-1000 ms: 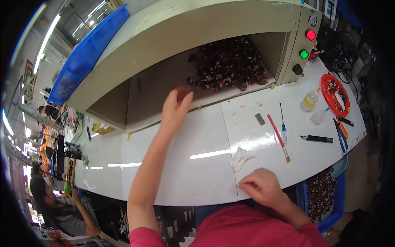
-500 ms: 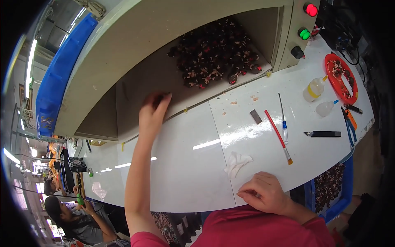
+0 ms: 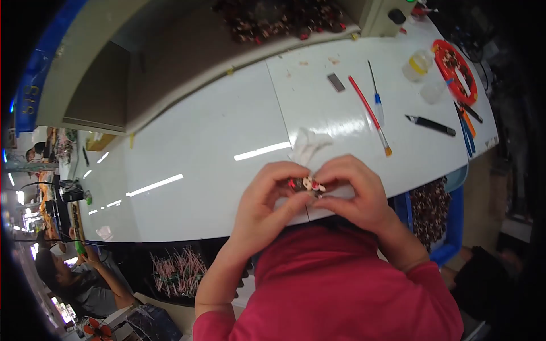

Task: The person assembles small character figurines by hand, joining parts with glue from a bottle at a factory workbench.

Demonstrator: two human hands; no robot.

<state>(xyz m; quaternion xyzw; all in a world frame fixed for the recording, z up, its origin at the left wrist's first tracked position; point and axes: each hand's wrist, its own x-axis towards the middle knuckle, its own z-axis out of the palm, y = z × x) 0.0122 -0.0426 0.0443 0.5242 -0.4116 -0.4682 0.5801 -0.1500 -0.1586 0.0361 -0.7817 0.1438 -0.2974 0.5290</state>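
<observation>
Close to my body, at the table's near edge, both hands meet around a small brown figurine with cream and red parts. My left hand pinches its left side between thumb and fingers. On the other side my right hand grips it with bent fingers and thumb. Fingertips cover part of the piece, so its exact shape is hidden. Just beyond the hands lies a crumpled white tissue. Many similar dark pieces are heaped inside the booth at the top.
Right of the tissue lie a grey block, red-handled brush, screwdriver and craft knife. Farther right are bottles, a red tray and pliers. A blue bin holds small pieces. Another person sits left.
My left hand has come back from the booth to my right hand, and both now hold a figurine. The view has shifted, so the booth and table appear higher.
</observation>
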